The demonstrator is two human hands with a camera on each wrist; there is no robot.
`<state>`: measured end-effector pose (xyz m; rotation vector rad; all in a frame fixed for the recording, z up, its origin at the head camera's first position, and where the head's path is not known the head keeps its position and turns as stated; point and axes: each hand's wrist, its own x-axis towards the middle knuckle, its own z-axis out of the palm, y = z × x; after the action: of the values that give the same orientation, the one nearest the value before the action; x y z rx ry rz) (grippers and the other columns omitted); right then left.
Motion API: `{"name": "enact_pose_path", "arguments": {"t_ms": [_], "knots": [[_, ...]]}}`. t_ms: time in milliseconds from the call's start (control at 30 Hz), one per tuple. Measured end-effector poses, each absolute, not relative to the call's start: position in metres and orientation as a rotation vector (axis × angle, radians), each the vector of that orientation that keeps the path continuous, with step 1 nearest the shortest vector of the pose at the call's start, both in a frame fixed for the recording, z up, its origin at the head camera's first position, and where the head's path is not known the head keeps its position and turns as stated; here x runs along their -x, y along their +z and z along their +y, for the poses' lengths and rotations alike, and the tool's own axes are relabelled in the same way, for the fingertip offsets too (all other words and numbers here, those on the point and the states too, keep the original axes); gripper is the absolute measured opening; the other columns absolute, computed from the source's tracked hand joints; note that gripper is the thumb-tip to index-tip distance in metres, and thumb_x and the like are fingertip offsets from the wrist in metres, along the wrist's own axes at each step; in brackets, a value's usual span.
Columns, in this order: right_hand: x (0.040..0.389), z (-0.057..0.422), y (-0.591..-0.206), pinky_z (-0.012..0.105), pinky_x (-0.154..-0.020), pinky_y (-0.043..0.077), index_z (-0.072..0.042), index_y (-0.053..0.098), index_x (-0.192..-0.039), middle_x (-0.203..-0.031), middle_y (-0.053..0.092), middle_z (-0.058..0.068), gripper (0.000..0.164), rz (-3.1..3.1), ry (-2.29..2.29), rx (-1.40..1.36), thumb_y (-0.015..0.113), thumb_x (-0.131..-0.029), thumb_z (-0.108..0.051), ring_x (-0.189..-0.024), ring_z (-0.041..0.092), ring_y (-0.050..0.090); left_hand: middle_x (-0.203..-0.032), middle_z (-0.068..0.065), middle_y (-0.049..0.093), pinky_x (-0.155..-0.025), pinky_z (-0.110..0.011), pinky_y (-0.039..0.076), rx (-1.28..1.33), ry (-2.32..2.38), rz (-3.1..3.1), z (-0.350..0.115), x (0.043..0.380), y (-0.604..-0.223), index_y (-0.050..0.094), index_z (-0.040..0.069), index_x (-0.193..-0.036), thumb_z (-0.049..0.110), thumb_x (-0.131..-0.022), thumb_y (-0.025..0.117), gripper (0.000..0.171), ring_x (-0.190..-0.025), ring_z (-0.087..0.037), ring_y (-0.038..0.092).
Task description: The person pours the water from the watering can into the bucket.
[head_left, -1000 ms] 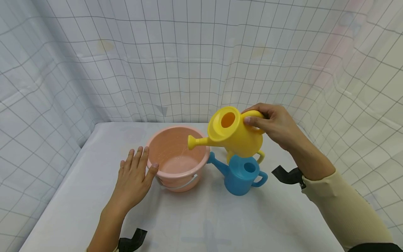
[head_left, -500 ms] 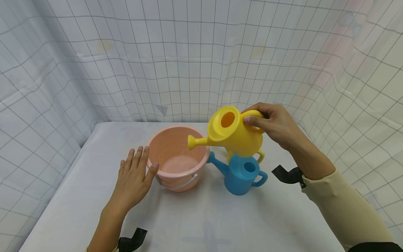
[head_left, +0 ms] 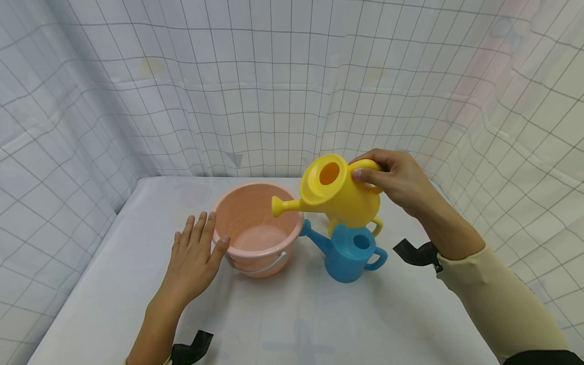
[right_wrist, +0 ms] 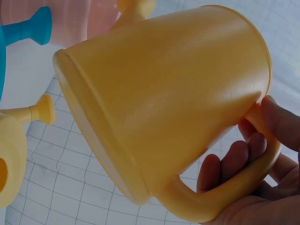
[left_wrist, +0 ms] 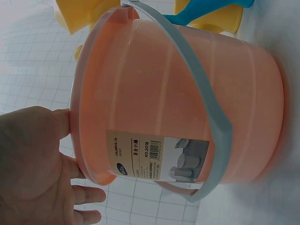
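Note:
By its handle, my right hand (head_left: 399, 180) grips a yellow watering can (head_left: 349, 203), held up and tilted left. Its spout sits over the mouth of a pink bucket (head_left: 260, 261). In the right wrist view, fingers curl round the handle of the yellow watering can (right_wrist: 168, 93). My left hand (head_left: 193, 258) lies with fingers extended against the bucket's left rim. The left wrist view shows the thumb touching the rim of the bucket (left_wrist: 154, 84); the fingers are straight. Thin streaks, perhaps water, show inside the bucket.
A blue watering can (head_left: 347, 258) stands on the white-covered table (head_left: 274, 319), its spout near the bucket. Behind it, a second yellow watering can (head_left: 377, 226) is mostly hidden. Grid-patterned curtains (head_left: 292, 91) enclose the back and sides. The bucket's grey handle (left_wrist: 211, 112) hangs down.

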<state>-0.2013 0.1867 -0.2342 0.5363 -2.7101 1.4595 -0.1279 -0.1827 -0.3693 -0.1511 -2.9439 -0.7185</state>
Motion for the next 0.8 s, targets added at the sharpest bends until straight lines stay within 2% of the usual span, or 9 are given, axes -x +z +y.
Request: {"name": "enact_pose_path", "arguments": {"t_ms": [800], "knots": [[0.2009, 0.1858, -0.2322, 0.022, -0.078, 0.053, -0.012, 0.066, -0.112, -0.102, 0.067, 0.003, 0.032, -2.718, 1.456, -0.533, 0.063, -0.090, -0.034, -0.089, 0.021, 0.057, -0.158, -0.022, 0.008, -0.110, -0.068, 0.000, 0.162, -0.726, -2.912, -0.1823, 0.1281, -0.3711, 0.007, 0.011, -0.153, 0.053, -0.099, 0.029, 0.071, -0.147, -0.041, -0.005]]}}
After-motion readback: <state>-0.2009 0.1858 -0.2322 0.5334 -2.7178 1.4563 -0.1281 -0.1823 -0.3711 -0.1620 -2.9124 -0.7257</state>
